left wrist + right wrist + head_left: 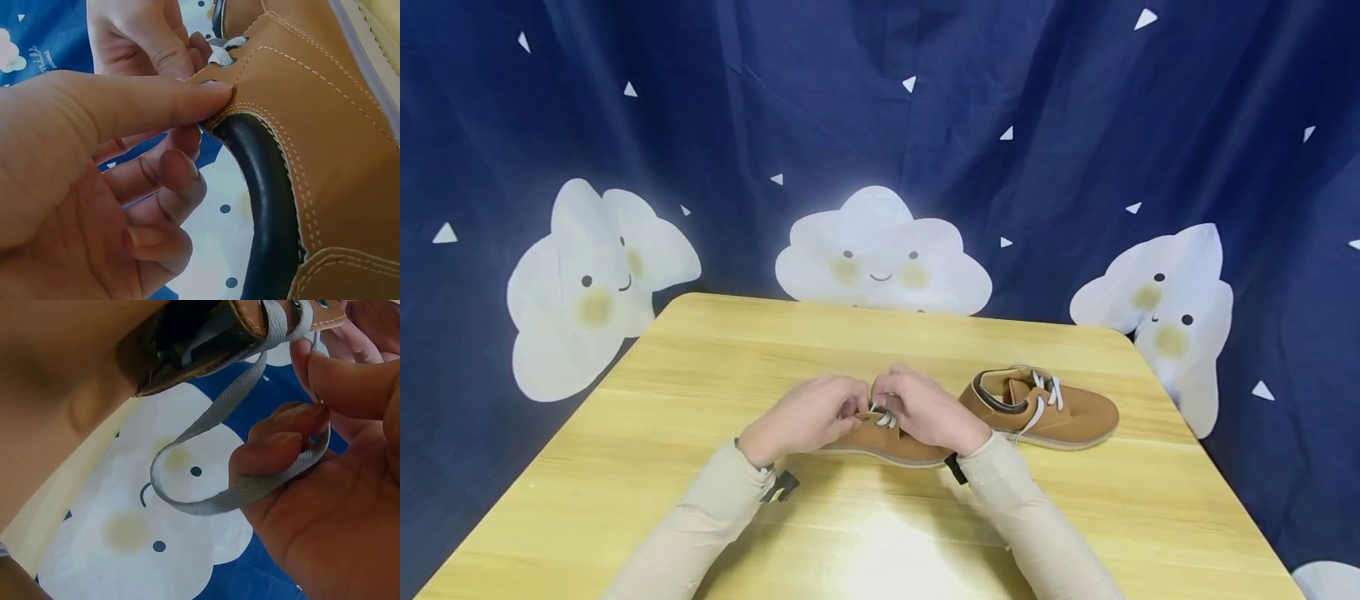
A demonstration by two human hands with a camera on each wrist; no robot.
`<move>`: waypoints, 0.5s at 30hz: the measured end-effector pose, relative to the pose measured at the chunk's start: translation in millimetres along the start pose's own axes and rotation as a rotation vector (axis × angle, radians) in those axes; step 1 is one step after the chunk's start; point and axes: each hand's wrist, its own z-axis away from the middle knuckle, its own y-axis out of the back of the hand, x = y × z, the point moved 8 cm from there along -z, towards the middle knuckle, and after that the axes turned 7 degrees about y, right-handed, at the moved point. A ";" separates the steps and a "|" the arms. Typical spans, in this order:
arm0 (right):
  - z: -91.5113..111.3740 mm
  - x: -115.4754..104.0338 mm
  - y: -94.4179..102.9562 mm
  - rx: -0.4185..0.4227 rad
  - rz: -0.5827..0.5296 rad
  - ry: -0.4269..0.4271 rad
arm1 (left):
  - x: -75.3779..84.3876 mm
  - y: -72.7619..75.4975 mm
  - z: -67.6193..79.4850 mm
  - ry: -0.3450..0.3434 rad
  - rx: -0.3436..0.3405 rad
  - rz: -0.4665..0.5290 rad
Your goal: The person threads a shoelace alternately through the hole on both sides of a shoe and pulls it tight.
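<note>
A tan leather shoe (880,439) with a dark padded collar lies on the table, partly hidden under both hands. My left hand (808,415) pinches the edge of its eyelet flap (275,75) between thumb and forefinger, beside the top eyelet; the other fingers are loosely bent. On the other side, my right hand (931,410) pinches a flat grey-white shoelace (219,503) between thumb and forefinger, just below the eyelets. From there the lace loops down across its curled fingers and back up to the shoe. The lace's tip cannot be made out.
A matching tan shoe (1082,414) with white laces stands to the right, close to my right wrist. The wooden table (722,350) reaches back to a dark blue curtain (880,125) printed with clouds.
</note>
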 end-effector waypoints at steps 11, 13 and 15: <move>-1.3 -3.7 -7.9 -0.031 -0.035 0.064 | -3.5 -2.2 1.0 0.011 0.000 0.009; -2.1 -4.9 -9.2 -0.052 -0.029 0.080 | -4.1 -2.1 0.9 0.017 -0.003 0.010; -2.5 -5.9 -9.6 -0.075 -0.031 0.094 | -4.1 -0.9 0.9 0.022 -0.003 0.009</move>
